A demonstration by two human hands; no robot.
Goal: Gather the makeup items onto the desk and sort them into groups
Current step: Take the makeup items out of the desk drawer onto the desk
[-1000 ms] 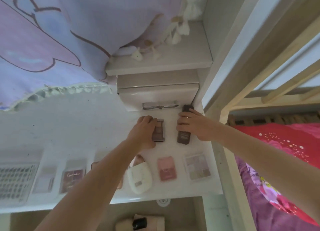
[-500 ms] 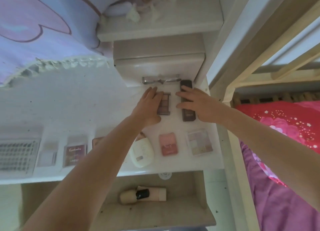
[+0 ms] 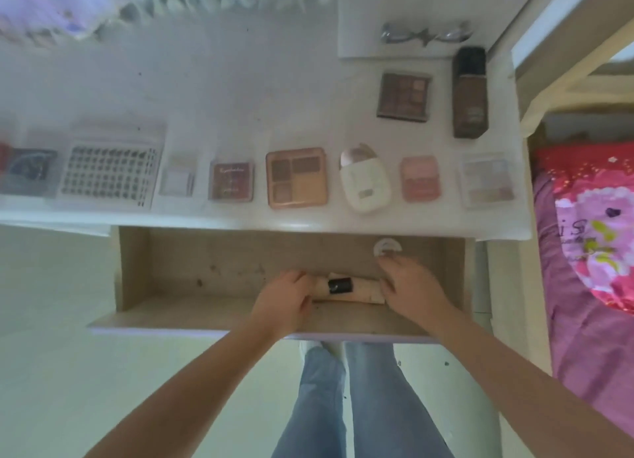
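Open drawer [image 3: 178, 272] below bench [image 3: 240, 90]. Tube [image 3: 346, 287] lies crosswise between your hands. Left hand [image 3: 283, 301] grips its end; right hand [image 3: 410, 291] curls on the other.

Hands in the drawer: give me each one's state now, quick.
Left hand: fingers curled around the left end of the beige tube in the drawer.
Right hand: curled on the tube's right end.
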